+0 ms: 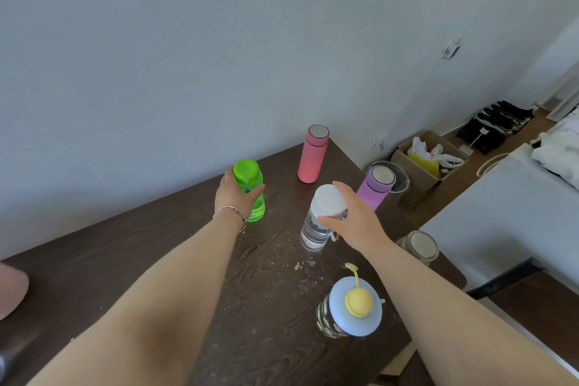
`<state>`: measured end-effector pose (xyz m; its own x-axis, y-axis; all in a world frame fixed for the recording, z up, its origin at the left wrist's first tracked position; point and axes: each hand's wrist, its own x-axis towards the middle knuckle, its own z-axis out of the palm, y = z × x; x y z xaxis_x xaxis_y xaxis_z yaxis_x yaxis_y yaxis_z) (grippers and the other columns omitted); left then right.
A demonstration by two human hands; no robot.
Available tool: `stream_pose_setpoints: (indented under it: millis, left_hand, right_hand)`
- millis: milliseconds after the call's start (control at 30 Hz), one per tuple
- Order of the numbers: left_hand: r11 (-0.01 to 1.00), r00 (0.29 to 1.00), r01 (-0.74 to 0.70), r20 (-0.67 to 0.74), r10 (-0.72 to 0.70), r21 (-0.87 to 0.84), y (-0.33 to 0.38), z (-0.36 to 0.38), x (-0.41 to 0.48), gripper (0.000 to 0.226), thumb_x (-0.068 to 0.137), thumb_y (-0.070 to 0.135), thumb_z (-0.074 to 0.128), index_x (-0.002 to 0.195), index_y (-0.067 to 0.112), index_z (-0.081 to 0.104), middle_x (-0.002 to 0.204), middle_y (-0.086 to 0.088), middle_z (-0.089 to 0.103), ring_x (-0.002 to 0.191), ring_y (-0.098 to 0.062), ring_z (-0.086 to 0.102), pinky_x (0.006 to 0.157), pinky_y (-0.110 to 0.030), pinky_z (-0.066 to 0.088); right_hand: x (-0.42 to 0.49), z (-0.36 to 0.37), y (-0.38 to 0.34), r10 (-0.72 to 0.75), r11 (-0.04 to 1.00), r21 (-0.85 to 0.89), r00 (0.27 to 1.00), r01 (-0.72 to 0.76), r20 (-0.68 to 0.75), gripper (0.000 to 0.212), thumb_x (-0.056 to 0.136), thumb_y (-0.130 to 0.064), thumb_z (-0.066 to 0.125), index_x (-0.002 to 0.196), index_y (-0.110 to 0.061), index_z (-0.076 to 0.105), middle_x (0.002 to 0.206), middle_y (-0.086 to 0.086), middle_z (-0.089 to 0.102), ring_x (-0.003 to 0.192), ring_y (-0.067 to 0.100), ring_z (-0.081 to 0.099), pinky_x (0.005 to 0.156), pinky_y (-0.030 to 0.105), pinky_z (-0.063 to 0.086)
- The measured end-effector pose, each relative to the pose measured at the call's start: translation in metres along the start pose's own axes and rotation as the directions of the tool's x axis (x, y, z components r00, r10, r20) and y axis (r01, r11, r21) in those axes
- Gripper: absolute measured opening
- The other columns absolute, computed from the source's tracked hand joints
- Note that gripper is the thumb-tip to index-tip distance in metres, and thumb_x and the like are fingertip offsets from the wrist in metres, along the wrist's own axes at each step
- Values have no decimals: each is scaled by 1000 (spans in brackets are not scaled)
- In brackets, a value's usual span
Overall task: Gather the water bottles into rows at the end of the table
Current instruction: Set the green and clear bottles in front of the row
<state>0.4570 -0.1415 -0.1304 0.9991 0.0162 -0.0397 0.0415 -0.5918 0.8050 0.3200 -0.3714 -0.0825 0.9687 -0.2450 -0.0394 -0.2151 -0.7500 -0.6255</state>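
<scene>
Both hands are busy at mid-frame. The left hand [237, 194] is wrapped around the neck of the green bottle [250, 189], fingers behind it and thumb across the front; the bottle stands upright, its base on or just above the surface [150, 247], which I cannot settle. The right hand [354, 216] is cupped over the white cap of the clear bottle [319, 219], thumb on the near side and fingers round the far side, gripping or about to grip; this bottle is also upright.

The end of the surface lies toward the upper right of the frame. There the pink bottle [313, 153] stands near the far corner, and the purple bottle [374, 186] stands just right of the right hand, close to the edge. Both held bottles lie below and left of that pair, so the coming move looks like a carry up and to the right. The clear bottle is nearer the purple one; the green one is roughly level with the pink one but well to its left.

Two more wait lower right: a bottle with a blue lid and yellow knob [352, 307] and a glass jar [419, 246] at the right edge. All long axes are vertical, so top grips suit.
</scene>
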Motion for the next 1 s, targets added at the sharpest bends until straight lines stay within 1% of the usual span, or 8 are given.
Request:
stream_pose_setpoints:
  millis: [100,267,400,567,733,867,933,1000]
  left_hand:
    - [1000,1000,0,4,0,14,-1,-6,-11,66,72,41,80,124,15,49,117,-11,62,107,-33,59,88,-37,46]
    - [1000,1000,14,5,-14,8,2,-21,-35,66,71,40,81,125,17,51,117,-7,62,104,-29,60,83,-31,43]
    - [1000,1000,24,-20,-24,11,3,-39,-61,67,71,41,81,126,19,50,116,-6,64,103,-28,61,83,-30,44]
    - [999,996,39,-80,-40,-3,5,-67,-103,68,70,41,82,126,20,51,116,-5,65,103,-27,61,84,-32,46]
    - [998,987,59,-149,-60,-8,3,-96,-155,69,71,39,81,130,22,48,117,-2,64,104,-25,61,83,-30,44]
    - [996,974,80,-210,-85,-35,-1,-119,-192,71,72,36,81,133,23,46,118,-2,63,103,-24,60,84,-29,44]
    - [995,966,96,-238,-103,-41,-6,-132,-205,73,72,35,81,134,23,45,117,-2,63,103,-24,60,83,-29,43]
    - [993,959,112,-259,-118,-37,-13,-145,-216,72,71,35,81,133,22,46,116,-2,64,103,-25,60,82,-29,43]
  right_hand:
    - [-4,-1,-1,25,1000,19,1000,-25,4,80,79,-37,79,145,-25,34,140,-2,47,127,19,45,102,38,47]
    - [-12,-6,-12,17,1000,8,999,-17,31,77,80,-34,77,144,-25,35,138,-3,47,127,19,44,100,35,45]
    - [-21,-12,-27,-38,999,22,998,37,49,70,79,-33,78,137,-29,40,119,-13,47,118,16,48,92,34,45]
    - [-38,-14,-47,-85,993,82,994,79,68,74,74,-40,77,137,-37,39,133,-8,52,119,18,50,88,34,46]
    - [-66,-10,-69,-150,976,171,985,134,82,75,72,-36,77,138,-37,42,130,-6,55,113,19,53,81,29,42]
    - [-86,-3,-94,-216,965,179,967,192,132,78,72,-39,77,141,-34,41,132,-5,54,116,20,53,89,34,46]
    - [-94,3,-108,-237,962,171,960,211,150,79,73,-38,76,143,-32,39,135,-3,53,113,21,54,87,32,44]
    - [-101,11,-120,-248,961,168,955,221,164,80,75,-35,75,145,-29,38,138,-2,51,121,23,51,91,32,42]
